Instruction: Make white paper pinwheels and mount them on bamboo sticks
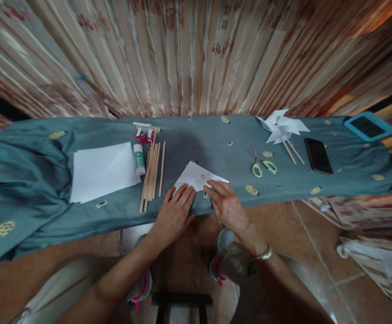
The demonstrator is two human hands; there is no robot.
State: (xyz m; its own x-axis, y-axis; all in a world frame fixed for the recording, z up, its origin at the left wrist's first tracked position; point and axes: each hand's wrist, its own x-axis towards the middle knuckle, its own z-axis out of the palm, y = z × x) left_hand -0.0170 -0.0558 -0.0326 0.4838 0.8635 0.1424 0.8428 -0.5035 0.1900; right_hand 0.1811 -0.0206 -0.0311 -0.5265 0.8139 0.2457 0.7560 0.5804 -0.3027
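A white sheet of paper folded into a triangle [196, 174] lies on the cloth-covered table in front of me. My left hand [177, 209] rests flat over its lower left edge, fingers stretched out. On the lower right edge, the fingertips of my right hand [227, 204] touch the paper, with the fingers extended and a bracelet at the wrist. To the left are several thin wooden sticks [152, 173] and a green and white glue stick [139, 159]. Scissors with light green handles [261, 164] lie spread apart on the right.
White paper sheets [103, 171] are stacked at the left. Behind the sticks sits an open red and white box [144, 133]. White paper pinwheels [280, 126] on sticks, a black phone [318, 155] and a blue-framed tablet [369, 126] are at the right. A curtain [182, 58] hangs behind the table.
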